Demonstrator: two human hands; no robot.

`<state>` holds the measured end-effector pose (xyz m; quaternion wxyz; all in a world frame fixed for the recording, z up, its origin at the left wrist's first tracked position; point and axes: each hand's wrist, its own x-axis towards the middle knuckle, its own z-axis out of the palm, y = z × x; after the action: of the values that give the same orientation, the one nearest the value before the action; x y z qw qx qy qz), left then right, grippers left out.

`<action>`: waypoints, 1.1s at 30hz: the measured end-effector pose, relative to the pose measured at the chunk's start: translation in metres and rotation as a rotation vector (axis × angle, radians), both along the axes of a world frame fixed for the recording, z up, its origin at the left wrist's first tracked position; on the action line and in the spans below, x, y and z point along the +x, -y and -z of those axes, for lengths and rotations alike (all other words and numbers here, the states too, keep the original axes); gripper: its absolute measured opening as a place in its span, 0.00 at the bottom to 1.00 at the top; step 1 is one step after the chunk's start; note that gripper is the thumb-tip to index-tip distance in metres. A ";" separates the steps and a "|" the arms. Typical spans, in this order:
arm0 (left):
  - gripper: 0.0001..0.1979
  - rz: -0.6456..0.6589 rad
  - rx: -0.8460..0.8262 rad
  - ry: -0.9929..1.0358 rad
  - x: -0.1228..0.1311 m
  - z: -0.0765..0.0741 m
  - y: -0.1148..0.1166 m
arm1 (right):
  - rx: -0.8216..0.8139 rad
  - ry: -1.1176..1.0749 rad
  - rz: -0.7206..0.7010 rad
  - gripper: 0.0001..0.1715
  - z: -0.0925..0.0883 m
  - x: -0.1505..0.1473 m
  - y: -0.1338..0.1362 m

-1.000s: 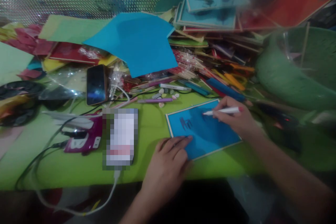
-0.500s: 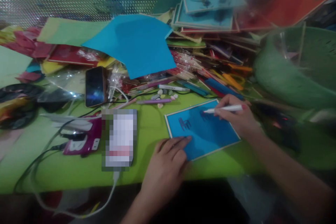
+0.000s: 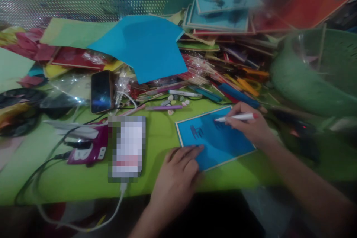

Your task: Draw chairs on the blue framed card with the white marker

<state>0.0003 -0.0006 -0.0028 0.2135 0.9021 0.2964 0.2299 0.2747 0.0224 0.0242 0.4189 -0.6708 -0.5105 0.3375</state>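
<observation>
A blue card (image 3: 220,148) with a pale border lies slightly turned on the green table. On its left part is a small dark drawing of a chair (image 3: 196,131); a second, fainter drawing shows near its top middle. My right hand (image 3: 249,126) grips a white marker (image 3: 243,116) with a red end, its tip at the second drawing. My left hand (image 3: 182,167) rests with fingers laid out over the card's lower left edge. Part of that edge is hidden beneath the fingers.
Left of the card lies a phone with a blurred screen (image 3: 128,147), cabled at its bottom. A magenta power strip (image 3: 88,148) and a dark phone (image 3: 102,91) are farther left. Blue paper (image 3: 150,48), small stones (image 3: 170,101) and framed cards (image 3: 220,18) lie behind; a green basin (image 3: 295,78) stands right.
The marker and my right hand have shifted very slightly at the second drawing. My left hand and the card stay as they were.
</observation>
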 end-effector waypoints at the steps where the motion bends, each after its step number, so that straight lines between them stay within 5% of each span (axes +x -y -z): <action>1: 0.06 0.000 0.000 0.001 0.000 0.000 0.000 | -0.002 0.007 -0.002 0.08 0.000 0.000 0.000; 33: 0.06 0.005 0.006 -0.002 -0.001 0.000 0.000 | 0.021 -0.007 0.031 0.07 0.003 0.001 0.000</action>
<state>-0.0002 -0.0010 -0.0027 0.2110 0.9037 0.2936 0.2294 0.2755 0.0228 0.0215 0.4327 -0.6732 -0.5021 0.3279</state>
